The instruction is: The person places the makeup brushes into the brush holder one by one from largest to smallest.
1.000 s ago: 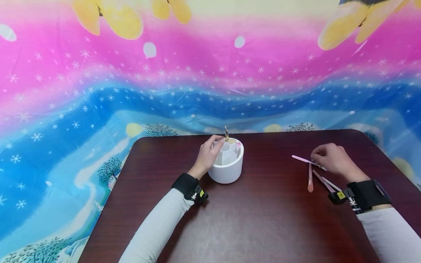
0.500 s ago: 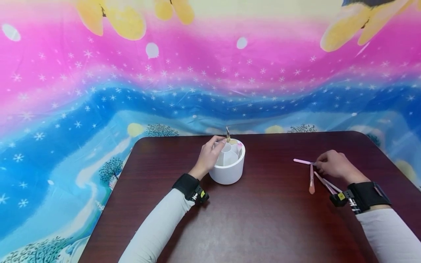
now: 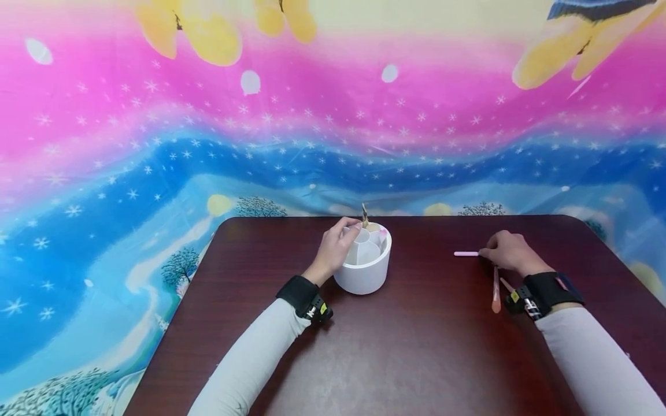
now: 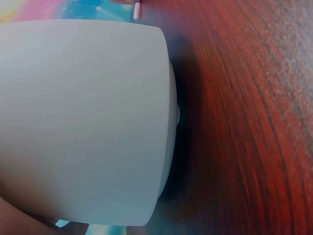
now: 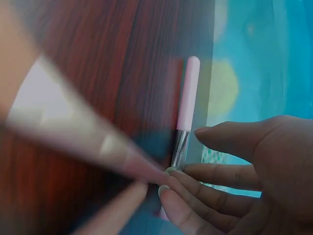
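In the head view, my left hand (image 3: 337,245) grips the rim of a white round divided holder (image 3: 362,277). That holder's side wall (image 4: 88,117) fills much of the left wrist view. A brush with a gold-brown tip (image 3: 365,214) stands up out of it, and something pink shows inside. My right hand (image 3: 510,252) is low over the table at the right, pinching a pink-handled makeup brush (image 3: 465,253) near its silver ferrule (image 5: 181,147). The brush lies crosswise with its handle pointing left; its far end is behind my fingers (image 5: 210,196).
A peach-tipped brush (image 3: 496,294) lies on the dark red-brown table (image 3: 416,346) below my right hand. Another brush (image 3: 506,284) is partly hidden by the right wrist camera (image 3: 517,300). A patterned cloth (image 3: 333,127) hangs behind the table.
My right hand has shifted left, and the pink-handled brush has moved left with it and turned level. More of the brushes underneath are covered. My left hand keeps its hold on the holder.
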A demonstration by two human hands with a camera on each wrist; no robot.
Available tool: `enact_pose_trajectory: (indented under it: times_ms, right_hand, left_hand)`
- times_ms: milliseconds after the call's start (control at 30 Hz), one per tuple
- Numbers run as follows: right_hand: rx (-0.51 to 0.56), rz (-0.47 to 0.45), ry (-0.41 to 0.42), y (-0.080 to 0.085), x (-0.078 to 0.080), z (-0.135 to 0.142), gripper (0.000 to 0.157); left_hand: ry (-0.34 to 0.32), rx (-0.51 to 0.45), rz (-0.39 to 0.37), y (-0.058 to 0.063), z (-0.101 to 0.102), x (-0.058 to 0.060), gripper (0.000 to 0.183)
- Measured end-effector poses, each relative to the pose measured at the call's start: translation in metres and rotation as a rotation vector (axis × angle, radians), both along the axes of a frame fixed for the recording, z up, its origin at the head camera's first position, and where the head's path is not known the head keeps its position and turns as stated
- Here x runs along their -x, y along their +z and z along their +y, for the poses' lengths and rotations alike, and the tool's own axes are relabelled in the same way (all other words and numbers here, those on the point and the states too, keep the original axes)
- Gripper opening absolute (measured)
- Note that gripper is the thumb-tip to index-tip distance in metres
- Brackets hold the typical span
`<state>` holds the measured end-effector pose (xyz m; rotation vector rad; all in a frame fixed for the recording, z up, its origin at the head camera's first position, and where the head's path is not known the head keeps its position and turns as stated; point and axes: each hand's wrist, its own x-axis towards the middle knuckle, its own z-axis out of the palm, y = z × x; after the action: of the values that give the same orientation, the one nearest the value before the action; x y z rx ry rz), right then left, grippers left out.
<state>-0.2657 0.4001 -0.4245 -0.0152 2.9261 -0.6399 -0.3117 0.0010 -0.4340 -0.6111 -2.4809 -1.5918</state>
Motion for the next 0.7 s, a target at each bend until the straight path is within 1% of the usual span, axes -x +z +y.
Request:
enact_pose_trajectory:
  times_ms: [167, 333, 500, 600, 700]
  right_hand:
    - [-0.022, 0.035, 0.069, -0.001, 0.012, -0.022, 0.029]
    - [-0.046, 0.053, 0.108, -0.002, 0.02, -0.042, 0.019]
    - [-0.041, 0.047, 0.131, -0.004, 0.02, -0.062, 0.017]
    - [-0.037, 0.059, 0.15, -0.006, 0.018, -0.072, 0.018]
    - [-0.015, 0.073, 0.151, -0.007, 0.015, -0.081, 0.018]
  left_hand:
    - [-0.01, 0.0, -0.01, 0.0, 0.002, -0.002, 0.038]
    - [-0.017, -0.004, -0.012, 0.001, 0.002, -0.002, 0.039]
    - [-0.013, 0.004, -0.017, 0.002, 0.001, -0.002, 0.038]
    - [-0.007, 0.008, -0.019, 0.002, 0.0, -0.001, 0.038]
    - [-0.001, 0.01, -0.018, 0.002, -0.001, -0.001, 0.037]
